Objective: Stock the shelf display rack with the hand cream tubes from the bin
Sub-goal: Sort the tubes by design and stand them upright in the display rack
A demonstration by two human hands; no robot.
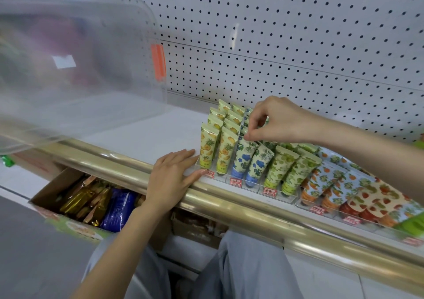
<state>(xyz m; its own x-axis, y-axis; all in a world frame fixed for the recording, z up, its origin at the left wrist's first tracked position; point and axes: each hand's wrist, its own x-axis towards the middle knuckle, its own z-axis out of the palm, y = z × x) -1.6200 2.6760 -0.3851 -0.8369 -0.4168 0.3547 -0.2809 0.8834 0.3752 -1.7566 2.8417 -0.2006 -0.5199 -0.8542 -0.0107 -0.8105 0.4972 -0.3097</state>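
At the front of the white shelf (149,133), the blue-flowered hand cream tube (243,156) stands cap-down and leaning back in the third lane of the clear acrylic display rack (253,187), its crimped top pinched between thumb and forefinger of the right hand (275,119), which seems to be seating or straightening it. The left hand (169,174) lies flat and relaxed on the shelf edge, fingertips touching the rack's left front corner as if to steady it. Stocking looks far along: the yellow pineapple-print tubes (226,149) fill two lanes front to back, the green leaf-print tubes (278,167) fill the lanes to the right, and the blue lanes hold tubes behind the front pair, though the hand hides how full they run. A second clear rack (305,204) just to the right is packed with orange- and strawberry-print tubes. What remains depends on the clear plastic bin (91,69) at the left of the shelf; its contents are too blurred to tell. Room is tight inside the rack, with tubes touching their neighbours and the dividers, so anything added would probably have to drop in from above. Open shelf lies between bin and rack, the white pegboard back wall (298,46) closes the rear, and the gold metal rail (229,204) borders the front edge.
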